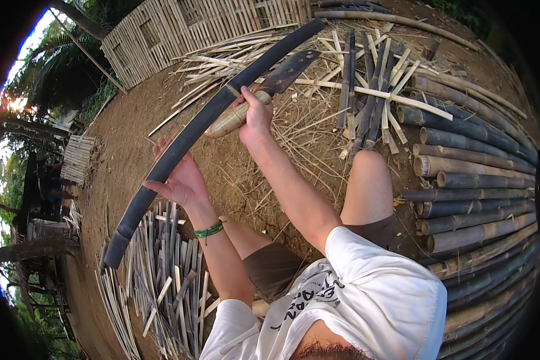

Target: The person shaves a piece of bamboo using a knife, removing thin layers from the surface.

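Observation:
A long, dark length of bamboo slants across in front of me, from the lower left to the upper middle. My left hand cradles its lower half, thumb on one side and fingers on the other, the grip loose. In my right hand is a big knife with a dark, broad blade and a thick, pale handle. The blade points up and right, beside the bamboo's upper part. My right thumb lies close to the bamboo; whether it touches cannot be made out.
Stacked bamboo poles line the right side. Split bamboo strips lie crossed beyond my right knee; another pile of strips is at lower left. A slatted bamboo panel is at the back. Shavings litter the dirt ground.

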Demonstrator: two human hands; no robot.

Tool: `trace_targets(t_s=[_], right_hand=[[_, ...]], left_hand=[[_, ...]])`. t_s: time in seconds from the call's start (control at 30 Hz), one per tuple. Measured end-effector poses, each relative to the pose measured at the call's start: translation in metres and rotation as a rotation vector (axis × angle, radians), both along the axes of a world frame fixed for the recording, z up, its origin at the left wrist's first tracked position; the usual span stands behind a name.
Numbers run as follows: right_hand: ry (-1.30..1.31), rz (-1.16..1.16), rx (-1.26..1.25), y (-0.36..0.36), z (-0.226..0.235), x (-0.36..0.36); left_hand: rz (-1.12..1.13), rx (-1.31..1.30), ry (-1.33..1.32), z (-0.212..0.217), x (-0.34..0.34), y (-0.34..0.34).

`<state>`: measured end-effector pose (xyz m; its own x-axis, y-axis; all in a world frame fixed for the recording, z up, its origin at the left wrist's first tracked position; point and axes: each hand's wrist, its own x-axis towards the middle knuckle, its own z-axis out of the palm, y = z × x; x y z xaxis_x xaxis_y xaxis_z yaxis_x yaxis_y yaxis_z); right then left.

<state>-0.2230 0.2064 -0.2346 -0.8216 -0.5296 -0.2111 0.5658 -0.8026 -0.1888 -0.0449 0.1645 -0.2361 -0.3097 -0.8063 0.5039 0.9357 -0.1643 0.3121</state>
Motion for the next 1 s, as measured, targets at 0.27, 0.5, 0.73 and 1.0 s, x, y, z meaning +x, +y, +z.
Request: trace_targets(t_s=[0.27,0.5,0.73,1.0], right_hand=[[0.092,0.454,0.398,0.033,-0.075,0.013],[0.246,0.514,1.051,0.108,-0.219,0.045],[0.895,0.623,0.961,0.117,-0.21,0.096],[1.192,0.594,1.001,0.092,-0.201,0.112]], left_hand=[[0.284,0.169,0.107,0.054,0.046,-0.021],[0.427,-0.143,-0.269,0.086,0.091,-0.012],[0.412,-0.117,-0.665,0.008,0.048,-0.019],[0.435,0.025,-0.664,-0.002,0.038,-0.033]])
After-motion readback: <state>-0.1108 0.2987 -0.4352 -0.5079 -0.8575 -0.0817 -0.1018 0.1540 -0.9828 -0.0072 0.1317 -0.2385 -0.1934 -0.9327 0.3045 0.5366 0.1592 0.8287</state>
